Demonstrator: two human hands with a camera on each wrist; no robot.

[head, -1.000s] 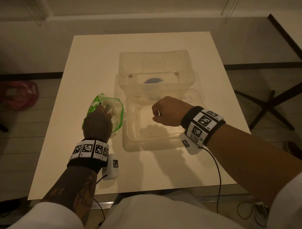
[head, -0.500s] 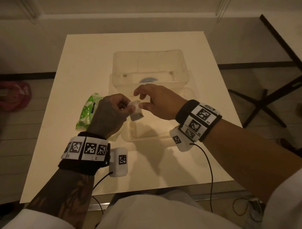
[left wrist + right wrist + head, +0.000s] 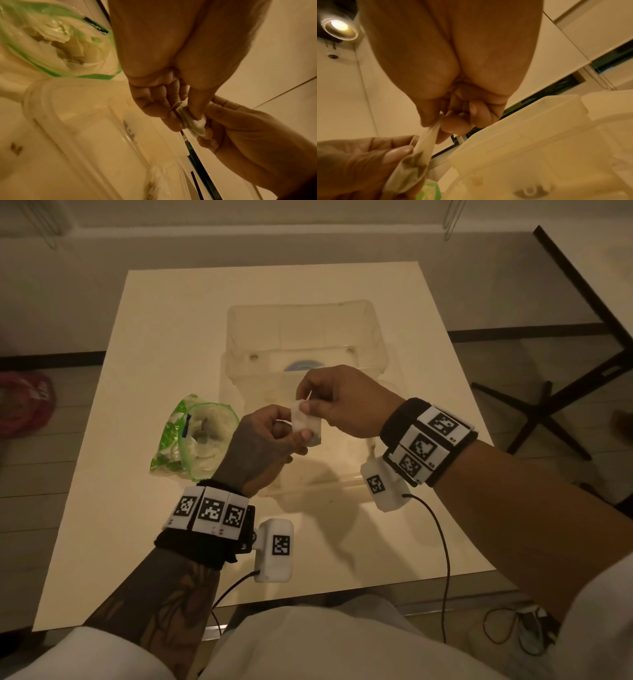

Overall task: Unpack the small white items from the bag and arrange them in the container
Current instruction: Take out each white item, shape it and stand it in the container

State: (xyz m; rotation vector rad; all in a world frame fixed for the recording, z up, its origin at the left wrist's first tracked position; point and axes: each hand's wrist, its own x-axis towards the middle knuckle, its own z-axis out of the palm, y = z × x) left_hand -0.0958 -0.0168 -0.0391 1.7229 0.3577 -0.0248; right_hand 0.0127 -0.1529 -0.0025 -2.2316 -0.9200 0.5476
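Observation:
Both hands hold one small white sachet point(image 3: 307, 424) in the air above the shallow clear container point(image 3: 329, 486). My left hand point(image 3: 274, 436) pinches its lower end between thumb and fingers, and my right hand point(image 3: 320, 402) pinches its upper end. The left wrist view shows the sachet point(image 3: 193, 123) squeezed between both sets of fingertips. In the right wrist view the sachet point(image 3: 419, 152) hangs from the right thumb and forefinger. The green-edged plastic bag point(image 3: 193, 436) lies open on the table left of the container, with more white items inside point(image 3: 68, 48).
A deeper clear tub point(image 3: 301, 337) stands behind the shallow container on the cream table point(image 3: 171, 330). A red object point(image 3: 25, 402) lies on the floor to the left. Dark table legs point(image 3: 534, 412) stand to the right. Cables hang off the table's near edge.
My left hand lifted a sachet out of the bag and carried it right, over the shallow container. My right hand rose from the container and took hold of the sachet's other end.

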